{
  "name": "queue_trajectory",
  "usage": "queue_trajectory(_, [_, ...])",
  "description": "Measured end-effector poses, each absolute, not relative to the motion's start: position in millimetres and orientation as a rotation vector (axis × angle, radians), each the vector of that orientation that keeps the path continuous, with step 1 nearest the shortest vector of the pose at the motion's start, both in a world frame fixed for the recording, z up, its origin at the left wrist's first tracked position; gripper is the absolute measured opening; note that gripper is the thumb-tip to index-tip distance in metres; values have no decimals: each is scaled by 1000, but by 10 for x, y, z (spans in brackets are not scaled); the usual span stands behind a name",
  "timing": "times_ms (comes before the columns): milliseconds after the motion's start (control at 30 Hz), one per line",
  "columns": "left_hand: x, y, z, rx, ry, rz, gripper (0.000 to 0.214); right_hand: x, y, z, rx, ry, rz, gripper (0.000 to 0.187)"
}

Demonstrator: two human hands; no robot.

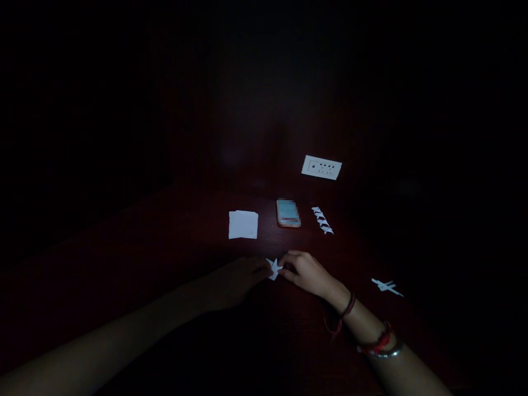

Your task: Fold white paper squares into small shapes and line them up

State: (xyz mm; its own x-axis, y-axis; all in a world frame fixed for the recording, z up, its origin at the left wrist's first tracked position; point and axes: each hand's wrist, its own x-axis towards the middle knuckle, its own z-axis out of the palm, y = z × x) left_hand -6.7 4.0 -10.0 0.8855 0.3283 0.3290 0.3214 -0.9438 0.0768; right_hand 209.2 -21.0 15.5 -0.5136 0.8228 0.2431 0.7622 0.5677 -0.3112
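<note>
Between my two hands, low over the dark reddish table point(198, 231), is a small white folded paper point(274, 270) with pointed tips. My left hand point(245, 278), in shadow, pinches its left side with thumb and fingers. From the right, my right hand point(305, 270) grips the opposite tip between thumb and forefinger. Beyond my hands lies a stack of white square paper sheets point(243, 225). To the right of that stack rests a phone point(288, 213) with its screen lit and blurred out.
A row of several small folded white papers point(322, 220) lies right of the phone. Thin white paper strips point(386, 287) lie crossed at the far right. On the upright surface behind is a white socket panel point(321, 167). Deep darkness hides the surroundings.
</note>
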Motion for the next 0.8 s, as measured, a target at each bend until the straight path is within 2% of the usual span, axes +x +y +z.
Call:
queue_trajectory(233, [-58,88,-152,2982,503,540,53,2060,-178,113,-1256,-2356,288,7])
queue_trajectory(500, [-29,-28,55,2911,465,618,43,2034,-190,134,-1190,-2344,335,9])
queue_trajectory(800, [-3,9,-12,2898,476,590,45,2063,-200,147,-1104,-2502,213,15])
